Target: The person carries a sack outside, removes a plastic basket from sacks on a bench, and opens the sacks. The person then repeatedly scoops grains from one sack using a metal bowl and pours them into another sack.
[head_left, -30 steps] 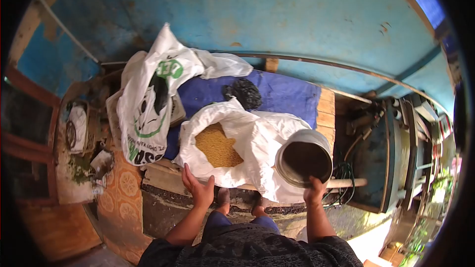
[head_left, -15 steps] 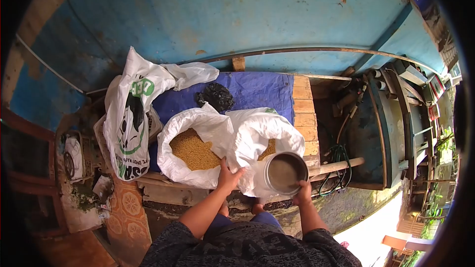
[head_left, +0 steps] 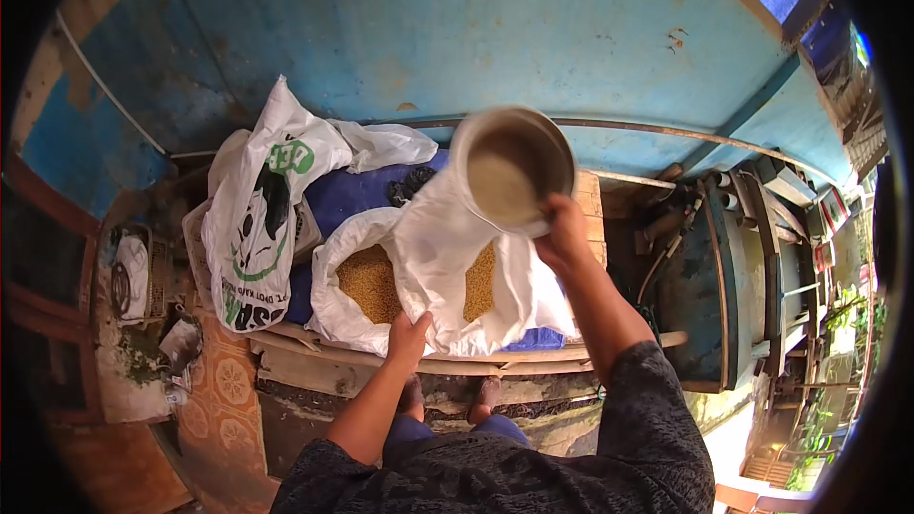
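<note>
My right hand (head_left: 564,231) grips the rim of a round metal pot (head_left: 509,171), raised over the back of the right sack with its hollow inside facing me. The white right sack (head_left: 433,257) stands open with yellow grain (head_left: 480,284) in it. My left hand (head_left: 408,338) is closed on the front rim of this sack, where it meets the left sack. The left sack (head_left: 328,300) is also open and holds yellow grain (head_left: 369,286). Both sacks rest on a blue sheet (head_left: 343,192).
A printed white sack (head_left: 255,228) lies at the left of the bench. Behind the sacks is a black plastic bag (head_left: 407,187), partly hidden. A blue wall (head_left: 381,29) rises at the back. A wooden pole (head_left: 672,339) juts out at the right.
The pot in my right hand has risen from the front right to above the right sack. My left hand has come from the left sack's front and taken hold of the right sack's rim.
</note>
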Available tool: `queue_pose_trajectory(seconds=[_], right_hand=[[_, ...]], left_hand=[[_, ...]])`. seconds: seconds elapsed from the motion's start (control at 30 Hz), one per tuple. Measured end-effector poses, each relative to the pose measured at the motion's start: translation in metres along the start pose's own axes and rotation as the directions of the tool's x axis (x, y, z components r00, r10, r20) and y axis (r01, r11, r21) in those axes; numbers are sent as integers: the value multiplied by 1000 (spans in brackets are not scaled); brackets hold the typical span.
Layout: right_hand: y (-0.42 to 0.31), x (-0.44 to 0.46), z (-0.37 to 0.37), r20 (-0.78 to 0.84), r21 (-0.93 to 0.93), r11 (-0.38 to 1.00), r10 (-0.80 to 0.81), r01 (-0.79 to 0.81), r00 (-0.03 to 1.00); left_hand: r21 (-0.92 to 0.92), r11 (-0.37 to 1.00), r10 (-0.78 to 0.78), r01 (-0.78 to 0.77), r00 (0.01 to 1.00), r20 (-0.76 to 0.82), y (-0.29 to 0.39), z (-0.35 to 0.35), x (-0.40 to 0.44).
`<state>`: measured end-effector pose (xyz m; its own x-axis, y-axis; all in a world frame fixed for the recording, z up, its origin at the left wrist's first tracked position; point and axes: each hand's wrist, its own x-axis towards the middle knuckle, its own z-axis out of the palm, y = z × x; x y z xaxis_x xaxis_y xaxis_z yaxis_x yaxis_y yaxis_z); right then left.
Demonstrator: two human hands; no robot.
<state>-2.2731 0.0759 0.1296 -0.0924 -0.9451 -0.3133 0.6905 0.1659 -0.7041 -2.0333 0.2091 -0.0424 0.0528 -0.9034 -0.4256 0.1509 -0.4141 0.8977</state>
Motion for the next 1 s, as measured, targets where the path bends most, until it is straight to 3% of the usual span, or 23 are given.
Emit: queue_pose_trajectory(seconds=[0.07,0.13,0.2,0.23,0.3,0.37,0.4,0.5,0.57,0.6,0.63,0.7,0.77,0.8,0.83,0.87,0.9,0.93,1.0], right_hand=[[23,20,51,147,-95,995,16,-2,989],[43,2,107,259,-41,999,38,-28,965],[45,-18,124,276,-84,995,-22,47,961],[42,-23,118,300,-118,990,-36,75,953],[26,-21,74,191,-281,952,-69,122,979],[9,-18,1,189,-33,999,-32,39,981],[-9,-43,2,121,22,999,-49,46,992],[-31,-77,-73,94,-25,978,-206,209,974],[-36,-100,-93,-27,-65,949,-312,310,950],[-38,-107,-107,-63,-76,940,-337,332,940],[-40,-113,-117,-99,-86,931,-362,355,927],[-39,-119,-140,-134,-97,918,-394,383,909],[-41,-124,-139,-173,-110,906,-422,408,890],[-40,-126,-126,-186,-488,745,-598,455,779],[-40,-131,-108,-121,-791,471,-746,390,655],[-40,-140,-85,65,-932,154,-820,329,569],[-36,-144,-67,273,-957,-180,-820,226,504],[-22,-144,-65,337,-925,-180,-795,335,504],[-2,-146,-61,355,-926,-144,-646,349,675]], left_hand=[[-7,999,-32,32,999,0,-5,-9,-4],[-74,990,-116,118,993,26,-18,-20,-5],[-127,990,-58,56,998,-16,-27,-21,-4],[-182,983,-7,-4,998,-56,-30,-22,-5],[-173,983,-70,66,997,-19,-19,-27,-6],[-110,984,-143,138,989,-31,-6,-25,-4],[-90,982,-168,164,985,-34,2,-22,-3],[-91,993,-78,70,994,-78,26,2,6],[148,983,110,-105,994,-24,18,17,23],[411,896,221,-167,971,-86,10,26,32],[417,893,223,-171,972,-78,13,32,35],[434,901,-20,-23,995,93,20,44,43],[348,937,-16,-25,993,115,26,54,42],[283,958,15,-46,994,111,30,56,42],[217,974,46,-68,993,105,38,57,40],[246,961,96,-127,986,135,59,57,33],[256,958,96,-129,986,137,60,55,34],[179,970,141,-162,982,124,58,52,35],[122,972,187,-201,975,116,53,44,38]])
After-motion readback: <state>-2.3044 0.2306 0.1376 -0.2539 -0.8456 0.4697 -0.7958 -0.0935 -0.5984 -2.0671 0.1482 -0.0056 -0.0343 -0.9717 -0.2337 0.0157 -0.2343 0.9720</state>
